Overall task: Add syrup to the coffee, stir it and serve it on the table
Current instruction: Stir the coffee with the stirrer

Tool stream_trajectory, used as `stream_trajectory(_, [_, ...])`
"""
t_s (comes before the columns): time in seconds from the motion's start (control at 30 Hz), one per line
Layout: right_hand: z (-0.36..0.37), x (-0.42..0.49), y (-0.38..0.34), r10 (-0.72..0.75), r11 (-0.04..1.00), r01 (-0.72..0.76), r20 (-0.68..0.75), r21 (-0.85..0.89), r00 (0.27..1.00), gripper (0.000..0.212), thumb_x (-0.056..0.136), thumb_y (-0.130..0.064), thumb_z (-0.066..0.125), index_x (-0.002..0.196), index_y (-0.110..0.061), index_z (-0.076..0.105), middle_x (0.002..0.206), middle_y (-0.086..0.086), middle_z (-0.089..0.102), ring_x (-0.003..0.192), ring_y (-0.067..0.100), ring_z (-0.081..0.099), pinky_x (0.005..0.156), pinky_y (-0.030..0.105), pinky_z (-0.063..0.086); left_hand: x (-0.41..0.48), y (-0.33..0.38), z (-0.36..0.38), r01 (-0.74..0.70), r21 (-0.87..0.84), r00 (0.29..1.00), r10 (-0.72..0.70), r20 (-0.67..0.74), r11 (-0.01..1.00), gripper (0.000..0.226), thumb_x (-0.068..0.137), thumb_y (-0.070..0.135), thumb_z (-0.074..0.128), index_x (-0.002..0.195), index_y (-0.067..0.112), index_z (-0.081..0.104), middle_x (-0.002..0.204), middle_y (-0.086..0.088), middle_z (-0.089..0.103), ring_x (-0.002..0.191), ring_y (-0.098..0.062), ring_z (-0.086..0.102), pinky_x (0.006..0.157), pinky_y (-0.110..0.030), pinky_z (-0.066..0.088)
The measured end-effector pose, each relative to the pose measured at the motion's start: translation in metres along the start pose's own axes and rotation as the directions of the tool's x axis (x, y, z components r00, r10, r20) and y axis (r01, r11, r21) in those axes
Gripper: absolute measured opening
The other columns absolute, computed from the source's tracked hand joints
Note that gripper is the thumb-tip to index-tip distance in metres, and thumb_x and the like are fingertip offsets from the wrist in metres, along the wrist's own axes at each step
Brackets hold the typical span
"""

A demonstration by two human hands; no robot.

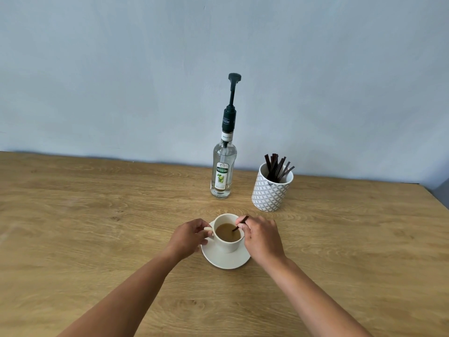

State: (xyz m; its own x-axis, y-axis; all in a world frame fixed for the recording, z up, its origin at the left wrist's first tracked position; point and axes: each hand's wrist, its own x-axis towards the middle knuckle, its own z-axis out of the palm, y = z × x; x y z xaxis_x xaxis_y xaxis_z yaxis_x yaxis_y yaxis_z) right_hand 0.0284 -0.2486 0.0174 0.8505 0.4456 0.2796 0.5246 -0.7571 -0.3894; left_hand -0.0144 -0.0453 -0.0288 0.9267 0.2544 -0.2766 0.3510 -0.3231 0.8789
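Observation:
A cream cup [228, 244] of light-brown coffee stands on a matching saucer [226, 260] on the wooden table. My left hand [188, 235] pinches the cup's handle on its left side. My right hand [261, 235] holds a dark brown stirrer [240, 223] between finger and thumb, its lower end dipped into the coffee. Behind the cup stands a clear syrup bottle [223, 171] with a tall dark pump, upright and untouched.
A patterned white-and-grey pot [271, 193] with several dark stirrers stands right of the bottle. A pale wall runs along the table's far edge [97, 158]. The table's right end shows at the far right.

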Motion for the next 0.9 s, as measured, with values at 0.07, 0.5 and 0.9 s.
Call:
stream_trajectory(0.07, [-0.002, -0.001, 0.002, -0.008, 1.000, 0.008, 0.002, -0.001, 1.000, 0.018, 0.092, -0.013, 0.058, 0.099, -0.027, 0.066, 0.085, -0.010, 0.070, 0.084, 0.017, 0.059, 0.079, 0.037, 0.038, 0.000, 0.000, 0.000, 0.001, -0.005, 1.000, -0.001, 0.001, 1.000, 0.004, 0.091, 0.020, 0.068, 0.094, 0.020, 0.071, 0.090, 0.002, 0.075, 0.084, -0.017, 0.075, 0.070, -0.035, 0.057])
stream_trajectory(0.5, [-0.001, 0.002, -0.002, -0.013, 1.000, 0.013, 0.039, 0.002, 0.999, 0.018, 0.095, -0.018, 0.054, 0.104, -0.029, 0.066, 0.090, -0.008, 0.070, 0.090, 0.017, 0.058, 0.083, 0.037, 0.039, -0.001, 0.003, -0.001, 0.012, 0.007, 1.000, -0.012, 0.004, 1.000, 0.006, 0.091, 0.019, 0.068, 0.096, 0.019, 0.070, 0.090, 0.002, 0.075, 0.081, -0.015, 0.074, 0.066, -0.033, 0.057])
stream_trajectory(0.9, [0.004, 0.002, -0.009, -0.010, 0.998, 0.007, 0.047, 0.060, 0.999, 0.018, 0.095, -0.020, 0.054, 0.105, -0.029, 0.067, 0.098, -0.006, 0.070, 0.096, 0.016, 0.056, 0.086, 0.036, 0.038, -0.002, 0.004, 0.000, 0.014, 0.012, 1.000, -0.014, 0.002, 1.000, 0.006, 0.090, 0.019, 0.068, 0.095, 0.018, 0.071, 0.092, -0.002, 0.076, 0.081, -0.014, 0.074, 0.064, -0.032, 0.056])
